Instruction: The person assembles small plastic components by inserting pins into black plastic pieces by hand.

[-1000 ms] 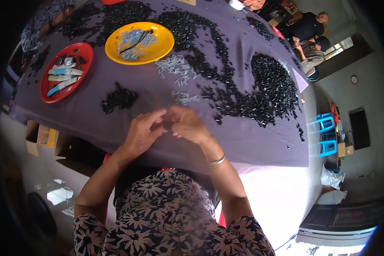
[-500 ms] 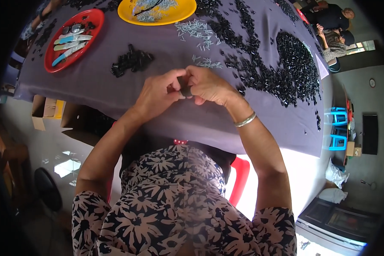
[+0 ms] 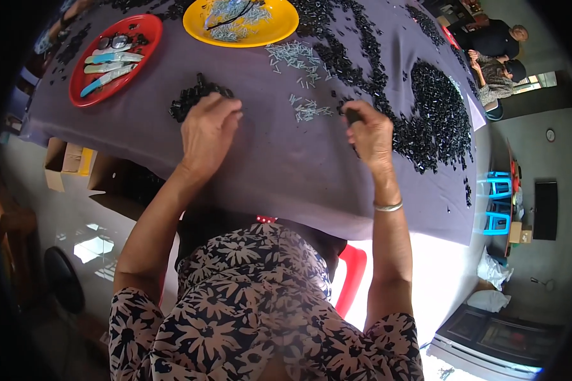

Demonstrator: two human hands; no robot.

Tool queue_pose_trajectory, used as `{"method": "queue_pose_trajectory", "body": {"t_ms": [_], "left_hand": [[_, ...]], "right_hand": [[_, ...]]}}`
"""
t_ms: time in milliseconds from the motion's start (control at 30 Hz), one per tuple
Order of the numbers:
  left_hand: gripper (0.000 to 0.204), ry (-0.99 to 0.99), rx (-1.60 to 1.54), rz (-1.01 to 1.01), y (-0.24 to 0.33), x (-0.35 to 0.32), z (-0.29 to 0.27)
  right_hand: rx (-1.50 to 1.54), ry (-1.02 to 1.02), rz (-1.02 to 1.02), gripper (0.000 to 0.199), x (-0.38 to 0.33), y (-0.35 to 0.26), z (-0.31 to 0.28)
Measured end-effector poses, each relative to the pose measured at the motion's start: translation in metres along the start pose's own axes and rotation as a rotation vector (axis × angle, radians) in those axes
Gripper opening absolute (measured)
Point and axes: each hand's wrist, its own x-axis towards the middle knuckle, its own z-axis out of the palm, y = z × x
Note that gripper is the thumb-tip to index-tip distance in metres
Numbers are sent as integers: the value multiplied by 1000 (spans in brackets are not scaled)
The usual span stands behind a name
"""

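Closed fingers on the left hand (image 3: pixel 208 136) hide whether anything is held; the right hand (image 3: pixel 372 136) grips a small dark piece (image 3: pixel 353 115), partly covered by the fingers. From the left, a red plate (image 3: pixel 151 43) carries slim tools (image 3: pixel 108 58) with blue and pale handles. Right of it lies a clump of black pieces (image 3: pixel 187 101); the left hand overlaps its near edge, but I cannot tell if they touch. Farther back, a yellow plate (image 3: pixel 240 42) holds pale slivers and a black strand. More pale slivers (image 3: pixel 295 56) lie on the purple cloth (image 3: pixel 286 159), with a smaller group just left of the dark piece. A silvery bangle (image 3: pixel 388 207) circles the right wrist. Beyond that hand, loose black pieces (image 3: pixel 435 114) spread thickly over the cloth.
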Motion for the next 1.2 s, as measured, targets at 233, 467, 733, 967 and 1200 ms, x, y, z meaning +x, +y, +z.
{"method": "queue_pose_trajectory", "body": {"t_ms": [233,467,733,967,1200], "left_hand": [[31,169,139,11,-2,5,-3],[31,80,-49,140,5,0,9],[29,-188,-663,-276,28,-13,13],[42,-374,-797,-331,33,-20,16],[34,-507,-973,-461,37,-25,16]], "right_hand": [[-626,-110,-435,33,37,18,-12],[-725,-215,-559,17,52,19,-12],[521,-225,-69,30,-10,-24,54],[746,-131,30,12,-55,-45,82],[734,-108,-27,20,-71,-25,83]]}}
